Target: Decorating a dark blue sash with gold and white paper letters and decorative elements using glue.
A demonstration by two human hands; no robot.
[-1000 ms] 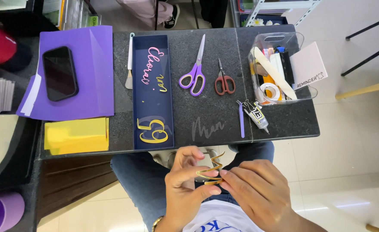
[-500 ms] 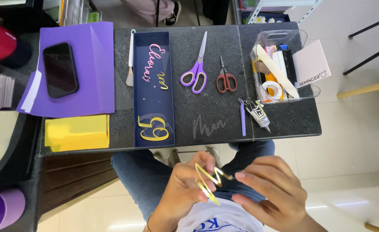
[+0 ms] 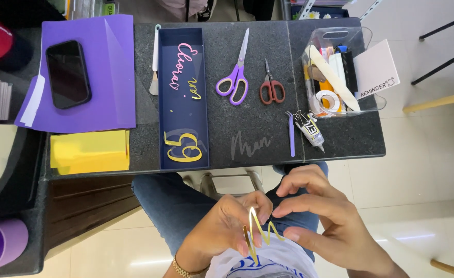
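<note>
Below the table [image 3: 258, 139], the left hand [image 3: 221, 231] pinches a thin yellow zigzag cutout [image 3: 260, 231]; its lower end is hidden behind fingers. The right hand [image 3: 319, 221] is loosely curled, fingertips touching it.

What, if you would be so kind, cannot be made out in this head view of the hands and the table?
- Yellow cut-out: its lower end is hidden behind the left hand's fingers.
- Right hand: its wrist is cut off by the bottom edge.
- Clear box: its contents overlap, so they are hard to tell apart.
- Purple roll: cut off at the left edge.
</note>
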